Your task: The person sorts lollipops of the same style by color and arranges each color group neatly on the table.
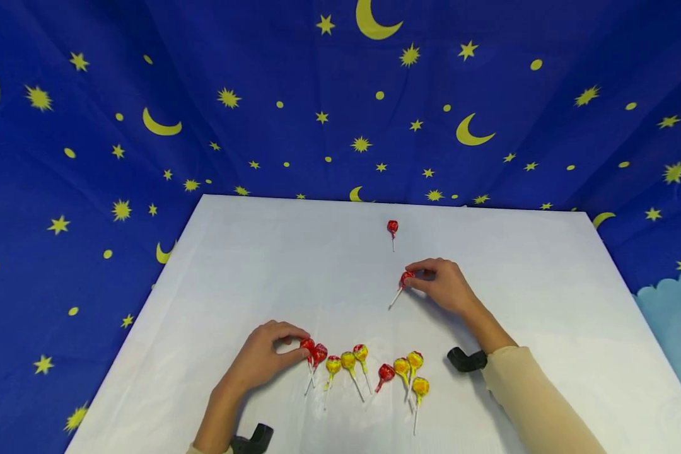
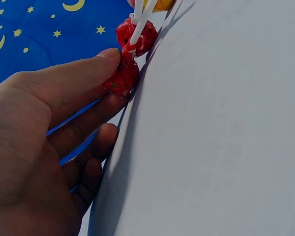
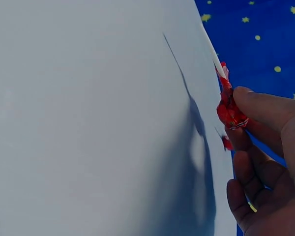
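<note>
In the head view my right hand pinches a red lollipop by its wrapped head, over the middle of the table. Its white stick points down and to the left; a shadow falls on the tabletop in the right wrist view. At the left end of a loose row, my left hand pinches another red lollipop between thumb and fingers. A second red lollipop lies right beside it, the two sticks crossing. Farther back, a single red lollipop lies with its stick toward me.
Several yellow lollipops, among them one at the row's middle and one at its right, lie near the front. Between them is a red lollipop. The white table meets a blue star-and-moon cloth behind.
</note>
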A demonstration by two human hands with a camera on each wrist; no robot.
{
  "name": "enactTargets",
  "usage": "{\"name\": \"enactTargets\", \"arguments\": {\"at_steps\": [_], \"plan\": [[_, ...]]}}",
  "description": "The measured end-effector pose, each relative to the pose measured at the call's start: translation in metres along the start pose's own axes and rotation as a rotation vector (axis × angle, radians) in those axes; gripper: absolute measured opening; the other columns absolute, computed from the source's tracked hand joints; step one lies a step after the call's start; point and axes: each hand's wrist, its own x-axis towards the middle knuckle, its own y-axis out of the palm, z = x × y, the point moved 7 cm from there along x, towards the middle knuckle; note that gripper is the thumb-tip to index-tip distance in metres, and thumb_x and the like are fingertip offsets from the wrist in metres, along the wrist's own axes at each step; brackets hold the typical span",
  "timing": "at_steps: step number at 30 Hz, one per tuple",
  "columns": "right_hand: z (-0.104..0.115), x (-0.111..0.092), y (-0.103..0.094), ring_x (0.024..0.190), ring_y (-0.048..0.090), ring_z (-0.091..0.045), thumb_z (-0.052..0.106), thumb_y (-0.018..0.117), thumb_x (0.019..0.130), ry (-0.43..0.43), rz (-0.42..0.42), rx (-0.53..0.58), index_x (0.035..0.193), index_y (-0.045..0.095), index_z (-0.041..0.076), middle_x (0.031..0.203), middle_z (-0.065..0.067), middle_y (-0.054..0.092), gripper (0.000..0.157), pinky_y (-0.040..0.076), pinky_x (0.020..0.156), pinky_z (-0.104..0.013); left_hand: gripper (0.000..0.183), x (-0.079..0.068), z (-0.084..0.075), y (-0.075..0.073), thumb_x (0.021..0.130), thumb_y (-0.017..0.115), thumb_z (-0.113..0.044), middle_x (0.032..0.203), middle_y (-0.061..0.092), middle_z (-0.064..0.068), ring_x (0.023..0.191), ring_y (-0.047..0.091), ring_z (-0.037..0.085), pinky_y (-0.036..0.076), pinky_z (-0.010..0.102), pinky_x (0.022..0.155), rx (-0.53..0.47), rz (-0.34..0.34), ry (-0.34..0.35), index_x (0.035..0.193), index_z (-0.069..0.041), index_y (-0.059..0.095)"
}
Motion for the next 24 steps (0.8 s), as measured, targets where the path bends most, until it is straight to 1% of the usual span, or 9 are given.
{"name": "enactTargets", "arguments": {"at_steps": [3, 8, 12, 16, 20, 24], "plan": [[-0.001, 0.008, -0.003, 0.089, 0.056, -0.02, 0.025, 0.077, 0.083, -0.003, 0.008, 0.002, 0.107, 0.074, 0.013, 0.101, -0.002, 0.068, 0.027, 0.045, 0.076, -0.038, 0.022, -0.002, 0.002, 0.0, 0.08, 0.076, -0.044, 0.094, 0.062, -0.026, 0.086, 0.056, 0.004, 0.046, 0.032, 0.077, 0.002, -0.005, -0.007, 0.1, -0.038, 0.071], [-0.006, 0.019, -0.007, 0.089, 0.056, -0.02, 0.027, 0.077, 0.083, 0.007, 0.048, -0.012, 0.107, 0.075, 0.013, 0.102, -0.001, 0.068, 0.028, 0.045, 0.076, -0.037, 0.022, -0.005, 0.003, 0.001, 0.081, 0.076, -0.043, 0.097, 0.062, -0.026, 0.087, 0.056, 0.004, 0.046, 0.032, 0.078, 0.0, -0.015, 0.011, 0.102, -0.037, 0.071], [-0.011, 0.026, -0.009, 0.088, 0.057, -0.019, 0.026, 0.077, 0.083, 0.025, 0.042, -0.025, 0.106, 0.075, 0.013, 0.102, -0.002, 0.069, 0.026, 0.045, 0.076, -0.037, 0.024, -0.007, 0.002, 0.002, 0.081, 0.075, -0.043, 0.098, 0.063, -0.026, 0.089, 0.056, 0.004, 0.046, 0.033, 0.079, -0.016, -0.02, 0.018, 0.104, -0.035, 0.071], [-0.014, 0.032, -0.009, 0.088, 0.057, -0.02, 0.023, 0.076, 0.083, 0.035, 0.033, -0.024, 0.107, 0.075, 0.011, 0.103, -0.005, 0.069, 0.026, 0.045, 0.076, -0.037, 0.024, -0.008, 0.001, 0.001, 0.081, 0.076, -0.042, 0.098, 0.063, -0.025, 0.089, 0.056, 0.004, 0.046, 0.034, 0.079, -0.02, -0.031, 0.005, 0.104, -0.034, 0.072], [-0.016, 0.038, -0.009, 0.086, 0.056, -0.021, 0.024, 0.075, 0.084, 0.052, 0.056, -0.03, 0.108, 0.074, 0.011, 0.102, -0.006, 0.068, 0.027, 0.045, 0.075, -0.037, 0.024, -0.007, 0.001, 0.002, 0.08, 0.077, -0.04, 0.097, 0.063, -0.026, 0.088, 0.056, 0.004, 0.046, 0.034, 0.079, -0.014, -0.032, -0.011, 0.103, -0.034, 0.072], [-0.021, 0.046, -0.01, 0.085, 0.055, -0.022, 0.024, 0.075, 0.085, 0.083, 0.065, -0.03, 0.108, 0.074, 0.011, 0.1, -0.005, 0.068, 0.027, 0.045, 0.072, -0.036, 0.024, -0.006, 0.001, 0.002, 0.08, 0.077, -0.04, 0.096, 0.063, -0.026, 0.088, 0.056, 0.005, 0.046, 0.035, 0.079, -0.017, -0.036, -0.009, 0.103, -0.033, 0.073]]}}
